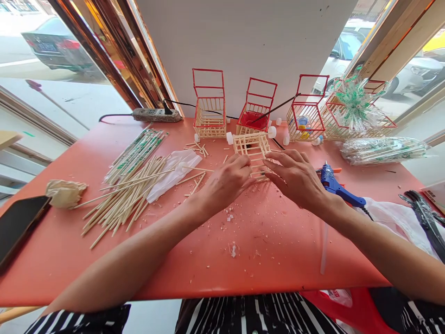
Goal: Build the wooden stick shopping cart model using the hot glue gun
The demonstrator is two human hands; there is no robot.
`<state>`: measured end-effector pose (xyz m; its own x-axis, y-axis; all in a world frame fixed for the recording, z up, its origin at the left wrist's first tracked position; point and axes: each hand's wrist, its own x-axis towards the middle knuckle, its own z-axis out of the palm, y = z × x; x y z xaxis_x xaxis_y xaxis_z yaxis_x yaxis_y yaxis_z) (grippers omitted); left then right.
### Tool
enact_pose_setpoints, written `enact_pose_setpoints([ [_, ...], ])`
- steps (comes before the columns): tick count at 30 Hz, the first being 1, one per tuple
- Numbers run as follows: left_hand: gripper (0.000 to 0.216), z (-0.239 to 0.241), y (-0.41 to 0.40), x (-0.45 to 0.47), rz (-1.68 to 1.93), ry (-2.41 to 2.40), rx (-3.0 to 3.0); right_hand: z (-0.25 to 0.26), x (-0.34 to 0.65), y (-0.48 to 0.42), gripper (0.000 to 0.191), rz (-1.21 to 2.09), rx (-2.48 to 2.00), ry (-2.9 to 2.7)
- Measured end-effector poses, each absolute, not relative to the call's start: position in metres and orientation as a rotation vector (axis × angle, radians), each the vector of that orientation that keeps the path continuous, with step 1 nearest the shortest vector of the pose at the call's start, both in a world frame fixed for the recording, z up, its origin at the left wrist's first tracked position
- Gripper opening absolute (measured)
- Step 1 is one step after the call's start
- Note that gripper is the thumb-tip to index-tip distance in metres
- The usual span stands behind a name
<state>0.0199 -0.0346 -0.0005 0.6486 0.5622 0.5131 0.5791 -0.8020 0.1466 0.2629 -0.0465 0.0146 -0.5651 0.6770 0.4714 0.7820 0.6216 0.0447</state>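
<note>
A small cart built of pale wooden sticks (247,144), with white wheels on its far end, lies tipped on the table between my hands. My left hand (229,178) has its fingers curled and pinched at the near left side of the frame. On the opposite side, my right hand (295,178) grips the near right edge between thumb and fingers, the other fingers fairly straight. Its near bars are partly covered by my fingertips. To the right of my right hand lies a blue hot glue gun (335,184), and cut stick pieces (196,183) lie left of my left hand.
Several red-trimmed stick carts (210,111) stand along the wall. At left are loose sticks (121,199), wrapped sticks (135,153), a phone (21,227) and a power strip (156,115). Packaged sticks (382,149) and black-handled cutters (424,218) are at right. Crumbs dot the red table (215,260).
</note>
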Motion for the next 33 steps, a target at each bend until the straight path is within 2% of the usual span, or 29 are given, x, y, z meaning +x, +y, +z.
enact_pose_setpoints([
  [12,0.018,0.003,-0.035,0.020,-0.757,-1.042,-2.841,0.010,0.264,-0.052,0.031,-0.393,-1.117,-2.436],
  [25,0.029,0.002,-0.034,0.020,-0.792,-1.044,-2.863,0.012,0.265,-0.082,0.043,-0.360,-1.094,-2.508],
  [33,0.032,0.005,-0.033,0.016,-0.839,-1.026,-2.898,0.010,0.270,-0.085,0.039,-0.367,-1.122,-2.512],
])
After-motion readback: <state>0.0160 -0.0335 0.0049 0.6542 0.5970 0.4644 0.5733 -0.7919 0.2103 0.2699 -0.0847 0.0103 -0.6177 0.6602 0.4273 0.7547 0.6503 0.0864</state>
